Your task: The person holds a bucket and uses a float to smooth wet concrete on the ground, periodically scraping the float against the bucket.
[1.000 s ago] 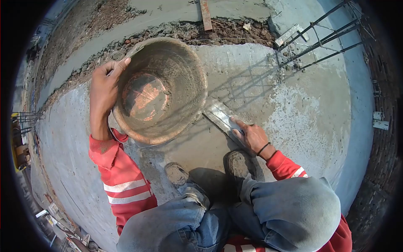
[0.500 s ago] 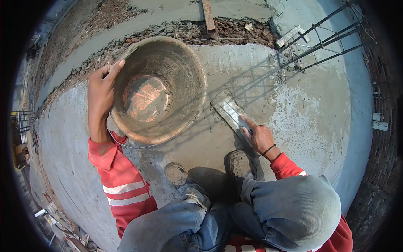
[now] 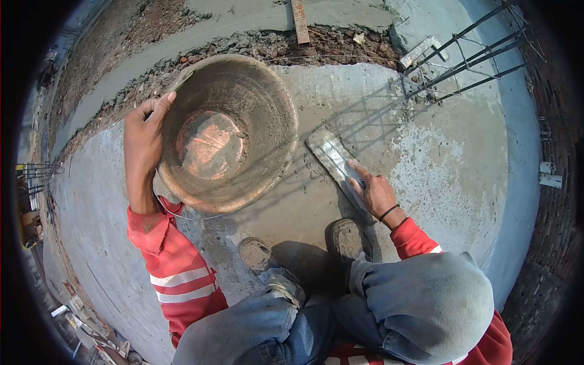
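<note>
My left hand grips the rim of a mortar-smeared bucket, thumb over the edge. The bucket is tilted so its inside faces me, with a reddish patch and grey residue on the bottom. A thin wire handle hangs below it. My right hand is closed around the handle of a flat metal finishing trowel, mostly hidden under the fingers. The trowel blade lies against the wet grey concrete surface, right of the bucket.
Rebar rods tied with stirrups jut out at the upper right. A broken soil trench runs across the far side, with a rusty metal bar over it. My muddy shoes stand on the slab. A brick wall borders the right.
The bucket and my left hand have shifted very slightly left and down. The trowel in my right hand has tilted a little, its blade showing more of its top.
</note>
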The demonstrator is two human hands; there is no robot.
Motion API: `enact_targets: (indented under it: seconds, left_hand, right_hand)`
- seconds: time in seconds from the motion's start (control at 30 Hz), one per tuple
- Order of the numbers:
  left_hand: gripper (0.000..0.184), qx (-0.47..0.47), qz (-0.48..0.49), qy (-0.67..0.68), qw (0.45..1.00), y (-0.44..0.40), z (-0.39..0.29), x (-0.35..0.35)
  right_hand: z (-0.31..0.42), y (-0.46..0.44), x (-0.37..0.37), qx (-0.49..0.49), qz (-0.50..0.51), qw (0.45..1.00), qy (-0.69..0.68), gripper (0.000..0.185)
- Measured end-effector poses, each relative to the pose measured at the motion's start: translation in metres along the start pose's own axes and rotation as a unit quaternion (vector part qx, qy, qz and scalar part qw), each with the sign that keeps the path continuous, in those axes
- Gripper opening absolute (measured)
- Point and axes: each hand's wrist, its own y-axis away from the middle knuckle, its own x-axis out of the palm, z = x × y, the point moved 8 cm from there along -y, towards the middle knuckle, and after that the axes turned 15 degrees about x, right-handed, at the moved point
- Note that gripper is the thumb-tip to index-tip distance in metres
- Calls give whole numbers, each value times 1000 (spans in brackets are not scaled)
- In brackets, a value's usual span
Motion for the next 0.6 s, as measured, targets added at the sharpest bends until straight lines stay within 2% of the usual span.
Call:
enact_targets:
  seconds: [0.07,0.13,0.23,0.27,0.33,0.37,0.43,0.53,0.6]
  left_hand:
    - [40,-7,-3,16,1000,3,-1,3]
    - [41,-52,1,34,998,1,5,4]
    - [42,-41,12,19,999,-3,-1,4]
    - [42,-36,9,15,999,-4,1,0]
    - [42,30,22,-42,998,-4,1,-6]
    - [42,29,21,-43,998,-2,2,-7]
    - [42,-9,-13,2,1000,5,6,-6]
    - [41,-67,-2,38,997,6,2,1]
    - [41,-54,6,29,998,3,-1,4]
  right_hand:
    - [8,-13,-4,-3,2,1000,3,45]
    - [21,-33,-9,-17,-3,1000,-13,44]
    - [27,-34,-13,-50,-12,998,-31,43]
    - [20,-25,-12,-29,-12,999,-31,44]
    - [5,-7,-9,4,1,1000,-23,45]
    - [5,-8,-9,3,2,1000,-23,45]
    - [8,-8,-16,15,18,999,-30,43]
    - [22,-46,-17,-17,-18,999,-47,43]
    - [27,-55,-19,-44,-37,997,-51,44]
